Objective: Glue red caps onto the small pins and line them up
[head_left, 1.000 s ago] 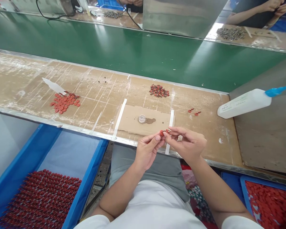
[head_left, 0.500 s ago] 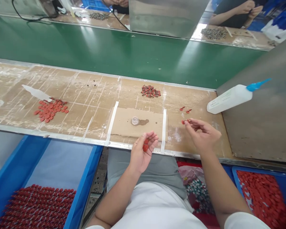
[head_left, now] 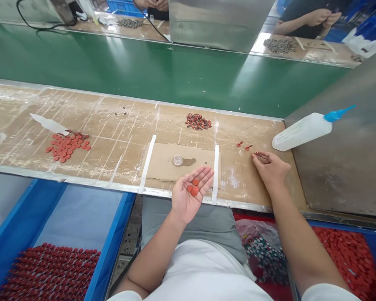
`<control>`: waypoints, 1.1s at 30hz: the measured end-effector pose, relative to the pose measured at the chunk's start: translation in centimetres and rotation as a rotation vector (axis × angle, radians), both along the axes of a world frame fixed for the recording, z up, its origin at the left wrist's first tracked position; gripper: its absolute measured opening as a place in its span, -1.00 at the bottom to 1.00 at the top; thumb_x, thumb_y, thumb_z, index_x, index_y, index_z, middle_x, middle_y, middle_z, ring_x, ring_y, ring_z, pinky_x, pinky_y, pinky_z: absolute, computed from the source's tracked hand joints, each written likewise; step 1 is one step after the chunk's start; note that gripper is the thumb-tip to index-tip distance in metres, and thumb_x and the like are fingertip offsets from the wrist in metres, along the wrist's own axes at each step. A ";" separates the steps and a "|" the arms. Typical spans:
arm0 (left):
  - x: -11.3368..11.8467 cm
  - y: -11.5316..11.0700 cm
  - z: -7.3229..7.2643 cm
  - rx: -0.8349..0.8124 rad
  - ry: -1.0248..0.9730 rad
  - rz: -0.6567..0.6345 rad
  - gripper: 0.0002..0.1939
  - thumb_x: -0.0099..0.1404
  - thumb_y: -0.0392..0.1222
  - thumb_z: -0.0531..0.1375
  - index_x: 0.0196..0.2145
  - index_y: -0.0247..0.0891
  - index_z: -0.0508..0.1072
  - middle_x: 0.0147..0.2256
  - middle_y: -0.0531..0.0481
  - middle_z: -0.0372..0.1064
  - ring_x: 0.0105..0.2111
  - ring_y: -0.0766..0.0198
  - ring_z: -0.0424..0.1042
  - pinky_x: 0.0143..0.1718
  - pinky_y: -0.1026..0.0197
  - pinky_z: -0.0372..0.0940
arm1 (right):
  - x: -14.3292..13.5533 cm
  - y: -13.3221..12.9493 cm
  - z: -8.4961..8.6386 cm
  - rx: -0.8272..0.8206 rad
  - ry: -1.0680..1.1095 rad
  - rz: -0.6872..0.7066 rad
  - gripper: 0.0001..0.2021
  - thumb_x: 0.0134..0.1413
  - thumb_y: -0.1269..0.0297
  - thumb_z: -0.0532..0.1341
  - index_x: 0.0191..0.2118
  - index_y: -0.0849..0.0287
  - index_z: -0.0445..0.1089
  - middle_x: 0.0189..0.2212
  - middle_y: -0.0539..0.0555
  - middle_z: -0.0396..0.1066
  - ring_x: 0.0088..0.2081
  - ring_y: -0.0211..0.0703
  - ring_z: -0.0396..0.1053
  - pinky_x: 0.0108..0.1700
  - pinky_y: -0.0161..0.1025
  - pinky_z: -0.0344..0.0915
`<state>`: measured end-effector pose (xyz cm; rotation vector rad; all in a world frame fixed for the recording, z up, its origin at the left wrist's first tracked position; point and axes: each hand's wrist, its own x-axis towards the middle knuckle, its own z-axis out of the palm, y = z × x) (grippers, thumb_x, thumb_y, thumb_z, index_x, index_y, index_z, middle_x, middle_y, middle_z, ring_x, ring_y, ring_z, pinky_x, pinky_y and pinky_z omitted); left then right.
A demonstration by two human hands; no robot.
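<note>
The left hand [head_left: 184, 200] lies palm up, fingers unclenched, bearing red discs [head_left: 194, 192]; the right hand [head_left: 272, 168] pinches a red piece [head_left: 255, 154].

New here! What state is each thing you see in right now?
Left bare hand, open, palm up.
Round orange-red discs, loose on that palm.
Right bare hand, pinched on a small red piece.
White plastic bottle with blue nozzle, standing.
Rectangular brown cardboard sheet, taped down, stained.
Small round clear container, contents unclear.
Left blue plastic tray, partly filled with red pieces.
</note>
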<state>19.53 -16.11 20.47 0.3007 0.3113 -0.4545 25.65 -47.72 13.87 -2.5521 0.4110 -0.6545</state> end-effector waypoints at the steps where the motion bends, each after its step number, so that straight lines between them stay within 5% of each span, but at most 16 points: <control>1: 0.0 0.0 0.0 -0.007 -0.002 0.000 -0.59 0.34 -0.19 0.02 -0.01 -0.51 0.46 0.09 -0.32 0.39 0.18 -0.02 0.30 0.20 0.07 0.22 | -0.4 0.4 0.5 -0.024 -0.017 -0.023 -0.65 0.02 0.08 0.31 -0.12 0.19 0.51 -0.29 0.15 0.58 -0.33 -0.05 0.55 -0.15 -0.12 0.45; 5: 0.1 0.0 -0.1 -0.021 0.003 -0.004 -0.58 0.33 -0.19 0.03 0.02 -0.52 0.44 0.14 -0.36 0.32 0.20 -0.05 0.27 0.23 0.02 0.17 | -3.8 4.6 3.9 -0.130 -0.139 -0.014 -0.71 0.08 0.10 0.29 -0.11 0.11 0.53 -0.49 0.05 0.54 -0.52 -0.17 0.44 -0.35 -0.22 0.38; 7: 0.1 0.0 -0.2 -0.016 0.009 -0.018 -0.57 0.33 -0.19 0.03 0.02 -0.52 0.43 0.16 -0.38 0.30 0.20 -0.05 0.27 0.24 0.02 0.16 | -5.7 8.0 5.7 -0.157 -0.251 0.193 -0.80 0.04 0.19 0.34 -0.18 0.05 0.55 -0.50 0.00 0.54 -0.58 -0.26 0.38 -0.44 -0.27 0.33; 11: -0.1 -0.3 -0.2 -0.009 0.005 -0.051 -0.56 0.34 -0.16 0.01 0.03 -0.51 0.43 0.17 -0.38 0.28 0.22 -0.03 0.24 0.23 0.06 0.16 | -7.3 14.1 7.7 -0.075 -0.249 0.759 -0.75 0.01 0.32 0.38 -0.13 0.05 0.49 -0.31 0.01 0.59 -0.43 -0.26 0.47 -0.30 -0.29 0.41; 15: -0.4 -0.2 0.0 -0.003 0.014 -0.069 -0.57 0.35 -0.16 0.01 0.02 -0.50 0.45 0.14 -0.34 0.33 0.22 0.04 0.24 0.20 0.16 0.17 | -6.2 16.6 7.3 -0.006 -0.171 0.969 -0.77 0.09 0.37 0.32 -0.09 0.08 0.46 -0.27 0.03 0.58 -0.30 -0.21 0.51 -0.20 -0.26 0.43; 24: -0.9 0.8 -0.4 -0.008 -0.027 -0.081 -0.59 0.32 -0.21 0.02 0.02 -0.45 0.47 0.11 -0.29 0.37 0.10 0.11 0.37 0.12 0.19 0.23 | -5.7 17.0 7.0 0.070 -0.123 0.925 -0.76 0.06 0.39 0.34 -0.12 0.04 0.49 -0.32 -0.03 0.57 -0.35 -0.26 0.46 -0.26 -0.29 0.41; 33: -1.2 0.8 -0.8 0.049 -0.069 -0.105 -0.67 0.31 -0.32 0.11 0.00 -0.40 0.49 -0.06 -0.22 0.50 0.01 0.16 0.45 0.02 0.25 0.30 | -6.1 16.8 7.1 0.397 0.061 0.757 -0.73 -0.08 0.28 0.43 -0.18 0.04 0.54 -0.28 0.01 0.57 -0.34 -0.21 0.50 -0.29 -0.25 0.45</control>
